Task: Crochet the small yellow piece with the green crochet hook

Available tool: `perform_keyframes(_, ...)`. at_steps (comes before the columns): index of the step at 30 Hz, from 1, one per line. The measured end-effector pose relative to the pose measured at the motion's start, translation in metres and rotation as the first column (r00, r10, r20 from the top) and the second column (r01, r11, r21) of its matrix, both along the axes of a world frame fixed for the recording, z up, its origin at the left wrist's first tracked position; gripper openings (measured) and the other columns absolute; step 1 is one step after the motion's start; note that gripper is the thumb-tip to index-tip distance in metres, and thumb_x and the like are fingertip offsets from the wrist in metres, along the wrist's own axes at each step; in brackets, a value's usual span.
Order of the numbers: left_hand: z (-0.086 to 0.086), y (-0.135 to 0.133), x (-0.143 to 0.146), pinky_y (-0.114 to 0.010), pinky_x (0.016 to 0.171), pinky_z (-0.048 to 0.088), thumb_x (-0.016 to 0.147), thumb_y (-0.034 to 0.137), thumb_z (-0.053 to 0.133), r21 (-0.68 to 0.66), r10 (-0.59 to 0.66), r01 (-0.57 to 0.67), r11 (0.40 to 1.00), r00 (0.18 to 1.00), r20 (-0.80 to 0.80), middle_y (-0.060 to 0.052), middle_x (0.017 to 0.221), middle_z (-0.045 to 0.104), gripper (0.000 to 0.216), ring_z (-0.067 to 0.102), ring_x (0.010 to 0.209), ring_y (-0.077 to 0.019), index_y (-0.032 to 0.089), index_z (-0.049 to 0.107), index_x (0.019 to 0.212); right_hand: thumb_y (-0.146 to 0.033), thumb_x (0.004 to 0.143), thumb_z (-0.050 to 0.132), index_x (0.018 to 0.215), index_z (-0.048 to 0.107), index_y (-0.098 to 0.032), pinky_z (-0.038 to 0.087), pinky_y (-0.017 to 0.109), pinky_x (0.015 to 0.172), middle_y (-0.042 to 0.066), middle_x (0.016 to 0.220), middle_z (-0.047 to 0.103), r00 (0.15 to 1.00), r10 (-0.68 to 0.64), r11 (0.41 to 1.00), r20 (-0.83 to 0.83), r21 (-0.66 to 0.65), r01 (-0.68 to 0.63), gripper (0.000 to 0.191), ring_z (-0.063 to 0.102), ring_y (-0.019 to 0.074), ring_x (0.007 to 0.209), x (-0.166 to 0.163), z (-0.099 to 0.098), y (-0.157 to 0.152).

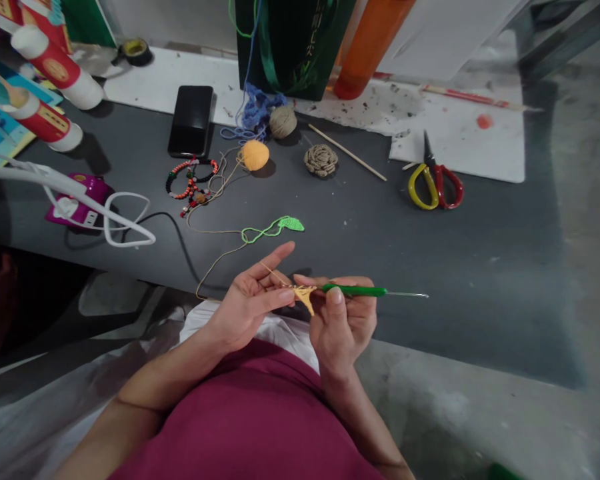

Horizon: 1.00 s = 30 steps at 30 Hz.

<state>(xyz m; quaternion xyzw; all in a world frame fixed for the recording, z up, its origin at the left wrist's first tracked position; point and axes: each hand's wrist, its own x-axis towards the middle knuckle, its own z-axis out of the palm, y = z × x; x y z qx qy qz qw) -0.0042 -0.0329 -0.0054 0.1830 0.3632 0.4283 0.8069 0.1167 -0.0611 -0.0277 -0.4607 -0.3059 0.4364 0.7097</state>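
Note:
My right hand is shut on a crochet hook with a green grip and a thin metal shaft pointing right. My left hand pinches a small yellow crocheted piece close to the hook, with its index finger raised and a tan thread running over the fingers. A loose tan thread trails across the grey table towards an orange yarn ball. A green crocheted leaf on a green cord lies just beyond my hands.
Farther off lie tan yarn balls, a coiled crocheted rose, a wooden stick, blue yarn, a bead bracelet, a black phone and red-and-yellow scissors. A magenta power strip and white cable sit at the left edge; bottles and a dark bag stand at the back.

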Motion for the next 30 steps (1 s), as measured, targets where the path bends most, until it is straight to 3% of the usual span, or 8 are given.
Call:
perform_keyframes(7, -0.003, -0.001, -0.002, -0.026, 0.074, 0.049, 0.068, 0.021, 0.091, 0.032, -0.022, 0.022, 0.999, 1.000, -0.011, 0.006, 0.071, 0.064, 0.061, 0.058, 0.066, -0.0093, 0.028, 0.073, 0.127, -0.038, 0.094, 0.064, 0.093, 0.053, -0.026, 0.060, 0.027, 0.052, 0.000, 0.080, 0.083, 0.999, -0.024, 0.998, 0.037, -0.060, 0.027, 0.016, 0.079, 0.0180, 0.062, 0.004, 0.002, -0.002)
perform_keyframes(13, -0.004, -0.001, -0.003, -0.025, 0.072, 0.050, 0.069, 0.021, 0.090, 0.042, -0.033, 0.033, 0.999, 0.999, -0.002, 0.005, 0.072, 0.063, 0.061, 0.057, 0.068, -0.0094, 0.027, 0.073, 0.127, -0.035, 0.097, 0.059, 0.095, 0.053, -0.028, 0.059, 0.027, 0.052, -0.002, 0.080, 0.083, 0.999, 0.000, 0.999, 0.054, -0.047, 0.002, 0.009, 0.078, 0.0173, 0.061, 0.006, 0.003, -0.003)
perform_keyframes(21, -0.009, -0.003, -0.005, -0.028, 0.080, 0.050, 0.072, 0.025, 0.088, 0.041, -0.098, 0.094, 0.995, 0.992, 0.082, 0.004, 0.071, 0.061, 0.049, 0.057, 0.070, -0.0100, 0.029, 0.078, 0.120, -0.036, 0.093, 0.066, 0.092, 0.056, -0.027, 0.055, 0.026, 0.044, -0.003, 0.074, 0.082, 0.991, 0.075, 0.995, -0.106, -0.051, -0.081, 0.014, 0.073, 0.0161, 0.049, 0.011, 0.003, 0.000)
perform_keyframes(30, -0.013, -0.002, -0.006, -0.031, 0.085, 0.049, 0.070, 0.030, 0.090, 0.039, -0.151, 0.147, 0.988, 0.981, 0.121, 0.000, 0.078, 0.069, 0.045, 0.065, 0.082, -0.0152, 0.030, 0.080, 0.114, -0.041, 0.086, 0.075, 0.089, 0.058, -0.027, 0.060, 0.030, 0.056, -0.005, 0.068, 0.079, 0.970, 0.097, 0.985, -0.222, -0.120, -0.126, 0.022, 0.067, 0.0137, 0.044, 0.014, 0.004, 0.000)
